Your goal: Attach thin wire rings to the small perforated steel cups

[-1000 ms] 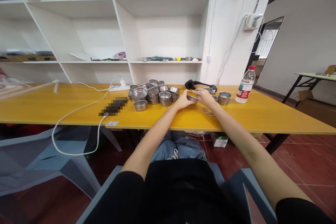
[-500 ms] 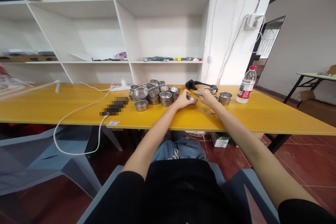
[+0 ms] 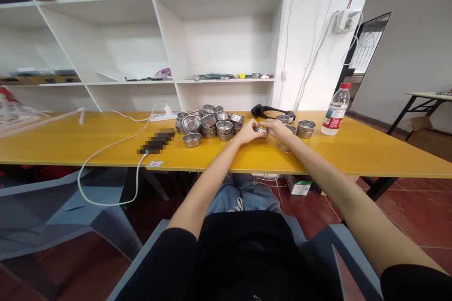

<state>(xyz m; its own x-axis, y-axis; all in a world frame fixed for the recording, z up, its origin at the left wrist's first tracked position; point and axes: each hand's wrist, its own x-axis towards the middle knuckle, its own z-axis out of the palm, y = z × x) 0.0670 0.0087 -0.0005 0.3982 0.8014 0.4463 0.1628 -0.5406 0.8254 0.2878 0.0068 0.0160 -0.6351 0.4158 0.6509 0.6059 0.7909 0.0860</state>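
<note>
A small perforated metal cup (image 3: pixel 261 130) sits low over the table between my two hands. My left hand (image 3: pixel 249 133) is closed round its left side, thumb in front and fingers behind. From the right, my right hand (image 3: pixel 277 129) reaches over the cup's rim with fingers pressed together; what they pinch, if anything, is too small to make out. Under my right wrist lie several thin wire rings (image 3: pixel 283 147). Left of my hands is a heap of similar perforated cups (image 3: pixel 209 121), some stacked, with a single cup (image 3: pixel 192 139) at its front.
More cups (image 3: pixel 305 128) stand stacked to the right, near a water bottle (image 3: pixel 335 110) with a red cap. Behind my hands lies a black strap-like object (image 3: pixel 271 113). A white cable (image 3: pixel 106 204) hangs over the table's front edge at left. White shelves (image 3: pixel 226 82) rise behind the table.
My right hand has come down closer to the cup, and its fingers now meet the rim. The cup has tilted less and sits nearer level in my left hand. The view has shifted slightly.
</note>
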